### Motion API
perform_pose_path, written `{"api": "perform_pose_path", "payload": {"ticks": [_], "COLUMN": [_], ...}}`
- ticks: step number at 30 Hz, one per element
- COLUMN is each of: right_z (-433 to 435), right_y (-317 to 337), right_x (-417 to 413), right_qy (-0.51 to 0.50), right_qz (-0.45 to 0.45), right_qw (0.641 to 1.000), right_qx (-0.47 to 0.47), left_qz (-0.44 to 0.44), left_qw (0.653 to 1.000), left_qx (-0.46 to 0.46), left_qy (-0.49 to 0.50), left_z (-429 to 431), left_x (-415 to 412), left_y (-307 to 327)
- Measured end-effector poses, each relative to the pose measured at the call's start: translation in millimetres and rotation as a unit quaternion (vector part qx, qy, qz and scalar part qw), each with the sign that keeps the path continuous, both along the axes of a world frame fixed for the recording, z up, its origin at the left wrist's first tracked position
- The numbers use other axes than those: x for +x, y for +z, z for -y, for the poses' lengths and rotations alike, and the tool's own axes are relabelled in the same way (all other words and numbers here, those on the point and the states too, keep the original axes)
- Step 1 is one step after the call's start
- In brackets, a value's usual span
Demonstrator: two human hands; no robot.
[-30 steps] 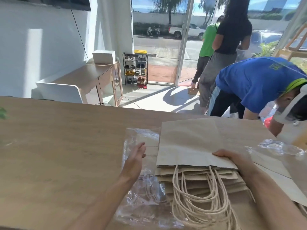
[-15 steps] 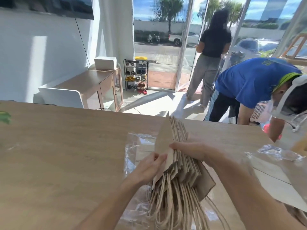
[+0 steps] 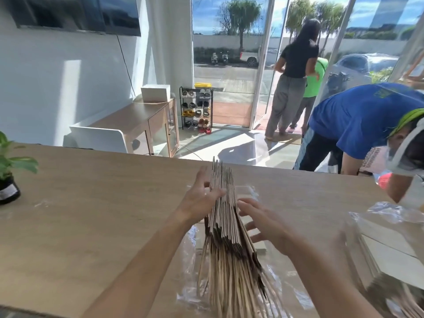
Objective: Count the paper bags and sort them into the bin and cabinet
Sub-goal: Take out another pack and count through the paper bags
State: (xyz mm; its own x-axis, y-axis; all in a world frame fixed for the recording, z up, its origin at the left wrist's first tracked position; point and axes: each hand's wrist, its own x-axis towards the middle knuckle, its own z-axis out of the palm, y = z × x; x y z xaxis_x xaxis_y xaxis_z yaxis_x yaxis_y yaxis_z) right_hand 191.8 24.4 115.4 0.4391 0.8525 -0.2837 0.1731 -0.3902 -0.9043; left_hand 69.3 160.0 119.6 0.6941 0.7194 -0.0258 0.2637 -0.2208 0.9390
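Observation:
A thick stack of brown paper bags (image 3: 223, 203) stands on edge on the wooden table (image 3: 91, 203), its twisted paper handles (image 3: 229, 283) pointing toward me. My left hand (image 3: 200, 198) presses flat against the stack's left side, fingers straight and thumb over the top edges. On the stack's right side is my right hand (image 3: 259, 221), its fingers spread and the fingertips touching the bags. Crumpled clear plastic wrap (image 3: 190, 292) lies under the stack. A wooden cabinet with glass doors (image 3: 146, 125) stands by the far wall. No bin is in view.
Another plastic-wrapped pack (image 3: 390, 249) lies at the right of the table. A potted plant (image 3: 9, 175) sits at the left edge. A person in a blue shirt (image 3: 362, 120) bends over beyond the table on the right. Two people stand by the glass door near a shoe rack (image 3: 197, 109).
The stack lay flat a second ago and now stands on edge. My right hand moved from the top of the bags to their right side, and my left hand pressed against the left side.

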Motion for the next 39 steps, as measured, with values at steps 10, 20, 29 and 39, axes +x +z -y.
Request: {"api": "perform_pose_path", "payload": {"ticks": [10,20,29,39], "right_z": [4.6,11.0,24.6,15.5], "right_y": [-18.6,-17.1,-4.3,16.5], "right_x": [-2.2,2.0,12.8,20.5], "right_qy": [-0.037,-0.081,-0.143,-0.095], "right_qz": [-0.036,-0.029,0.135,0.203], "right_qw": [0.996,0.986,0.963,0.972], "right_qx": [0.079,0.143,0.184,0.07], "left_qz": [-0.096,-0.11,-0.116,-0.101], "left_qw": [0.99,0.986,0.987,0.987], "left_qx": [0.091,0.11,0.104,0.102], "left_qy": [-0.056,-0.06,-0.047,-0.069], "left_z": [5.9,16.6,9.6,12.5], "left_x": [11.4,10.1,12.1,15.9], "left_y": [10.9,18.2,7.5,3.1]}}
